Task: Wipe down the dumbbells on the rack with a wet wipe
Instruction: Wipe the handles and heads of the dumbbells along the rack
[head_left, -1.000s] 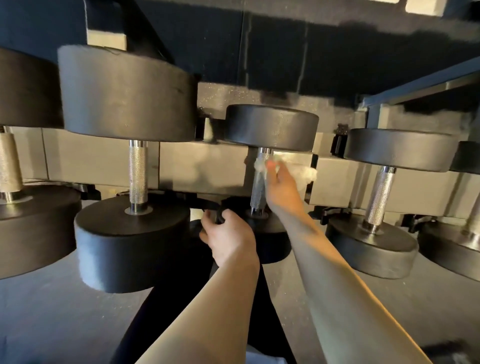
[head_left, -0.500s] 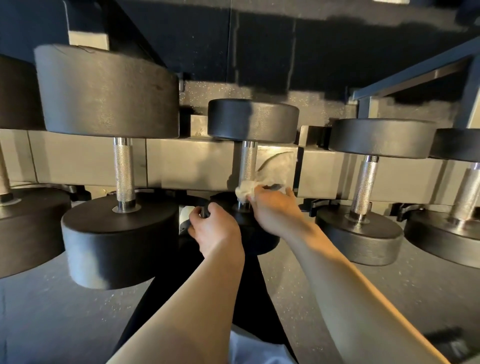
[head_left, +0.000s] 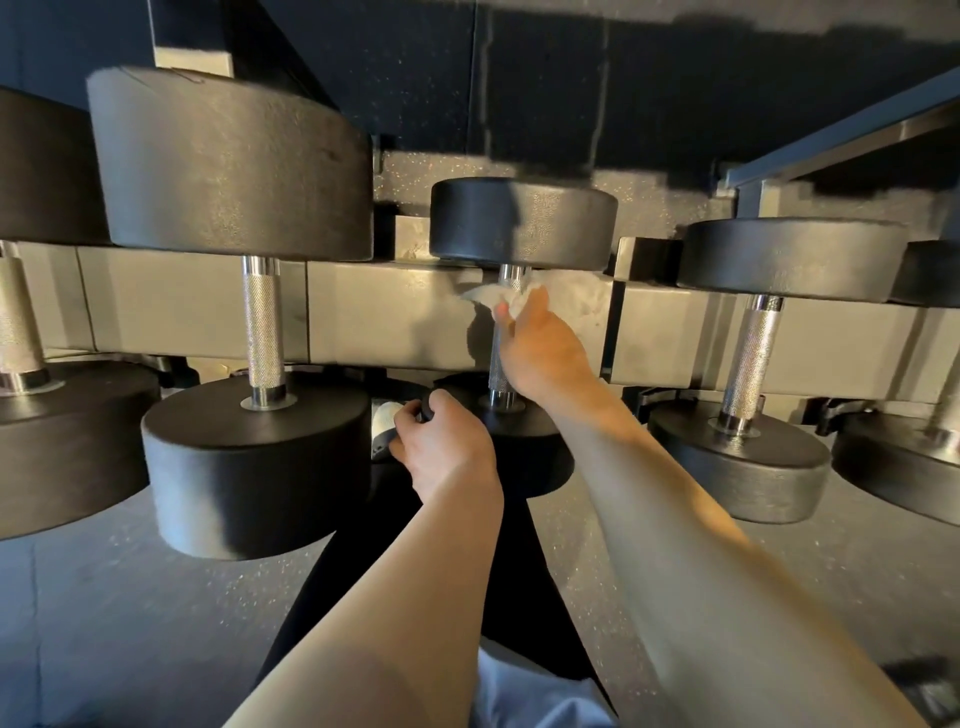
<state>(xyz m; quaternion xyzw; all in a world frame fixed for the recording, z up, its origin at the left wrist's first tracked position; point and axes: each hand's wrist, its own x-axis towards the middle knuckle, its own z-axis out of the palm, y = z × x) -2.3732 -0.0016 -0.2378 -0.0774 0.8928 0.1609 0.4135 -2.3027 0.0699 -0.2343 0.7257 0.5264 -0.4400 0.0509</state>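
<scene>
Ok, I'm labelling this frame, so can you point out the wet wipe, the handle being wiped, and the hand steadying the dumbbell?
wet wipe (head_left: 485, 296), head view, its white edge left of the handle.
handle (head_left: 497, 364), head view, knurled middle.
left hand (head_left: 441, 447), head view, its back.

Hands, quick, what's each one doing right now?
Left hand: gripping the near head of the small dumbbell.
Right hand: holding the wipe against its handle.

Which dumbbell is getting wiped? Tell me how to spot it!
Look along the grey rack at the row of black dumbbells. It is the middle dumbbell, the smallest one showing. Only its handle has the white wipe on it, held by the right hand.
</scene>
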